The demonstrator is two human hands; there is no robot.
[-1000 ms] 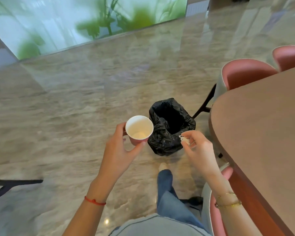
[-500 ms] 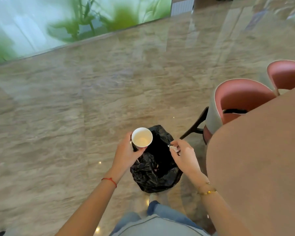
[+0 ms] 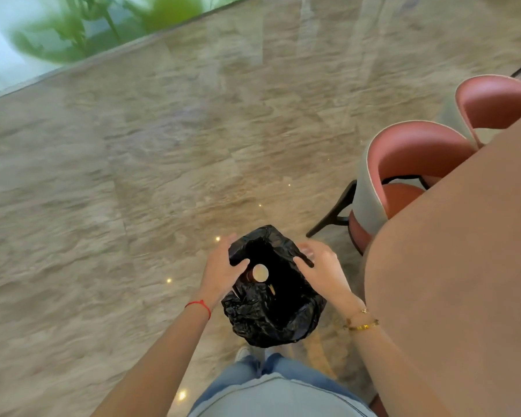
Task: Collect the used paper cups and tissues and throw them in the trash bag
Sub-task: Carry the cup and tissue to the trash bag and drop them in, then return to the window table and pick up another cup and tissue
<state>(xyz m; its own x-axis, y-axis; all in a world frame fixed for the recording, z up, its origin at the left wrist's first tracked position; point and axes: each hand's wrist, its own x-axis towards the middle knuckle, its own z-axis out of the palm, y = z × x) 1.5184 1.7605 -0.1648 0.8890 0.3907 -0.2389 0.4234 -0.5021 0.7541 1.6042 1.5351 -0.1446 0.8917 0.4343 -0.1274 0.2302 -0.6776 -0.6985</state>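
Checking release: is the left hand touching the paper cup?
Apart. Head view shows the paper cup down inside the trash bag, dark gap between it and the left hand, fingers spread.

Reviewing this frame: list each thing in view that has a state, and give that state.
paper cup: inside the bag, mouth up
trash bag: on the floor, mouth open
left hand: open, empty, over the bag's rim
right hand: open, empty, over the bag's rim
nearer pink chair: pushed in at the table, unoccupied
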